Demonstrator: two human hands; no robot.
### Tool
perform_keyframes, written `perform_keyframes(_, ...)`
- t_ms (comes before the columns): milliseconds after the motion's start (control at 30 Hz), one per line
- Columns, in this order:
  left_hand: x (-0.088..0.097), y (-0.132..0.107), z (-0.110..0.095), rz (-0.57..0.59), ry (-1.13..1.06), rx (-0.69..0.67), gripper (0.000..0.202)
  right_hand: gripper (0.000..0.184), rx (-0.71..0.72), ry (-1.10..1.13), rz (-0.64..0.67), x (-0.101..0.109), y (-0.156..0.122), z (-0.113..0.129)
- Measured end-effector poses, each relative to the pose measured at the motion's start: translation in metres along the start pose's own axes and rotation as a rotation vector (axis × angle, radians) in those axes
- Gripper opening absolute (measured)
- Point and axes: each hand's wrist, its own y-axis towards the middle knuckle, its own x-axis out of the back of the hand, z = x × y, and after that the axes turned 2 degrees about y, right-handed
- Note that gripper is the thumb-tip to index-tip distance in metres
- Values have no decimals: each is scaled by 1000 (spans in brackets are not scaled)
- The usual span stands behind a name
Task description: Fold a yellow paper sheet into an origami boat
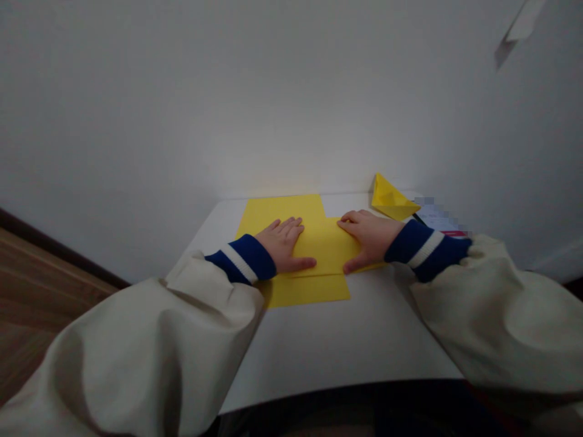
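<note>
Two pieces of yellow paper lie across each other on a white table. The lower sheet (286, 209) shows at the back and again along the front, under the upper sheet (325, 246), which reaches out to the right. My left hand (285, 244) rests flat on the upper sheet with its fingers spread. On the right end of that sheet lies my right hand (370, 237), its thumb and fingers wide apart. Part of the paper is hidden beneath both hands. A folded yellow paper shape (392, 199), like a paper boat, stands beyond my right hand.
The white table (341, 346) backs onto a pale wall (291, 91). Printed papers (439, 217) lie at its right back corner. A white tab (526, 21) sticks out from the wall at upper right. Brown wood (40, 291) is at the left.
</note>
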Motion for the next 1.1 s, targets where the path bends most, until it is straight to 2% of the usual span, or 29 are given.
perform_keyframes(267, -7, 2, -8, -190, 23, -52, 78, 115, -27, -10, 27, -2, 1, 2)
perform_keyframes(533, -2, 1, -11, -144, -19, -30, 81, 122, -81, 8, 52, -9, -1, -2)
perform_keyframes(767, -1, 1, -11, -143, -4, -75, 75, 111, -135, -28, 33, -10, -1, 1)
perform_keyframes(900, -3, 3, -9, -133, -30, -125, 79, 99, -65, -10, 19, -11, 0, -1)
perform_keyframes(1000, -6, 5, -8, -128, -52, -129, 80, 89, 26, 20, 64, -9, 2, -1)
perform_keyframes(1100, -8, 7, -7, -125, -62, -127, 80, 94, 45, 34, 123, -4, 2, 2)
